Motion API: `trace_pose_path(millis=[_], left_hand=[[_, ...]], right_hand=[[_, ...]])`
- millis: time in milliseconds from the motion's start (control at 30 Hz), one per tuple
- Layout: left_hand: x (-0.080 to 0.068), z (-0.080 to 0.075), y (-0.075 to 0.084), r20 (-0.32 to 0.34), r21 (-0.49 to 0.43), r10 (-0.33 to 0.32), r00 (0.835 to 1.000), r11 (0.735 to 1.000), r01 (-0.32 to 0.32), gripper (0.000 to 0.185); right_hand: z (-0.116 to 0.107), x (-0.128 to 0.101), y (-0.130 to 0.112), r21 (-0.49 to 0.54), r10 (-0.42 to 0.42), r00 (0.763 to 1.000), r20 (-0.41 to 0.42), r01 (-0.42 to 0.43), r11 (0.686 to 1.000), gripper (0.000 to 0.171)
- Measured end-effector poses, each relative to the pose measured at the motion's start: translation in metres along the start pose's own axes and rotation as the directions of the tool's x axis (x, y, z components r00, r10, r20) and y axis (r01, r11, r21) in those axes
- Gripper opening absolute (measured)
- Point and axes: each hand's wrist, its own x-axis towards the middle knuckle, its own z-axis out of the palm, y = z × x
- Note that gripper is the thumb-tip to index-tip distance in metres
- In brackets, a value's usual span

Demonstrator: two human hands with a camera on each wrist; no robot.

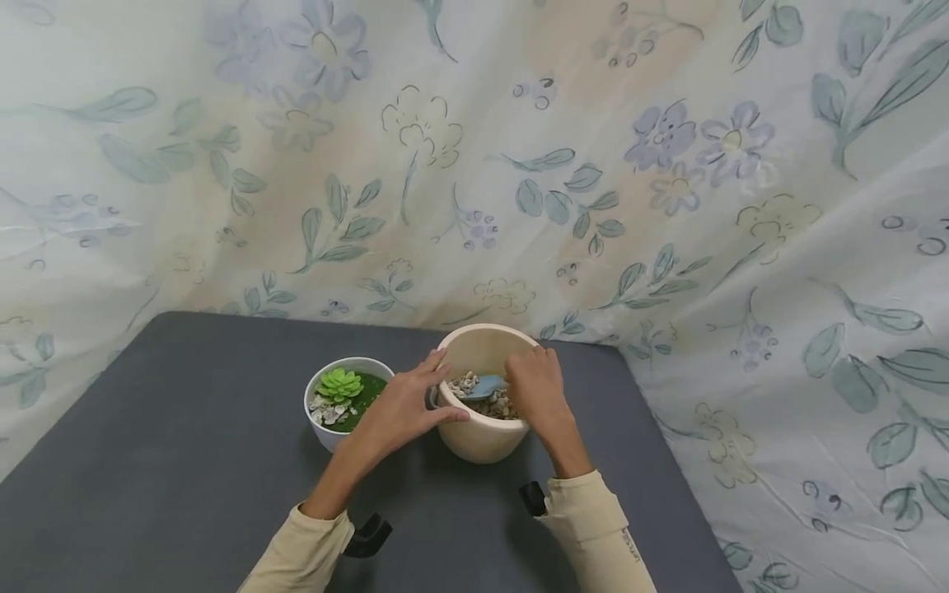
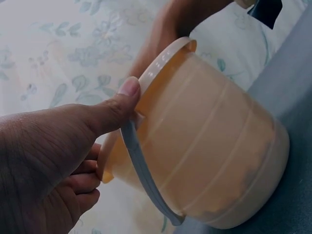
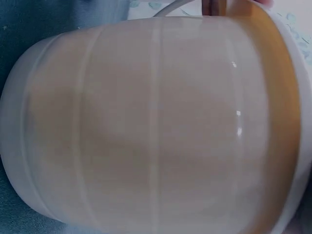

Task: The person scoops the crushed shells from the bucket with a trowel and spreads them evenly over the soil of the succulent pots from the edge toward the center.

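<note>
A cream plastic bucket (image 1: 480,445) stands on the table with pebbles (image 1: 499,406) inside. My left hand (image 1: 404,405) grips its rim on the left side; in the left wrist view the thumb lies over the rim beside the grey handle (image 2: 148,183), which hangs down. Over the bucket's right side, my right hand (image 1: 537,385) is curled round the grip of a small blue shovel, the grip itself hidden by the fingers. Its blade (image 1: 485,387) rests among the pebbles. The right wrist view is filled mostly by the bucket's wall (image 3: 151,122).
Left of the bucket, close to my left hand, sits a white pot (image 1: 326,435) holding a green succulent (image 1: 340,385), whitish stones and moss-like green. A dark grey table (image 1: 193,461) lies beneath. Floral cloth (image 1: 460,181) hangs behind and to the right.
</note>
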Motion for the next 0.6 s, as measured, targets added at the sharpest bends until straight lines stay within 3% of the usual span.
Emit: trace_pose_path(millis=[100, 267, 433, 600], left_hand=[[0.001, 0.002, 0.002, -0.006, 0.002, -0.004, 1.000, 1.000, 0.004, 0.086], [0.000, 0.003, 0.001, -0.002, 0.007, -0.013, 1.000, 1.000, 0.013, 0.087], [0.001, 0.003, 0.000, -0.004, 0.004, -0.014, 1.000, 1.000, 0.014, 0.089], [0.001, 0.003, -0.002, -0.021, 0.004, 0.000, 1.000, 1.000, 0.000, 0.086]], right_hand=[[-0.003, -0.005, 0.004, 0.048, 0.028, 1.000, -0.014, -0.028, 0.998, 0.031], [-0.014, -0.014, 0.010, 0.155, 0.076, 0.993, -0.093, -0.061, 0.986, 0.008], [-0.023, -0.024, 0.019, 0.233, 0.113, 0.977, -0.182, -0.069, 0.970, 0.014], [-0.026, -0.031, 0.026, 0.272, 0.157, 0.971, -0.180, -0.104, 0.957, 0.013]])
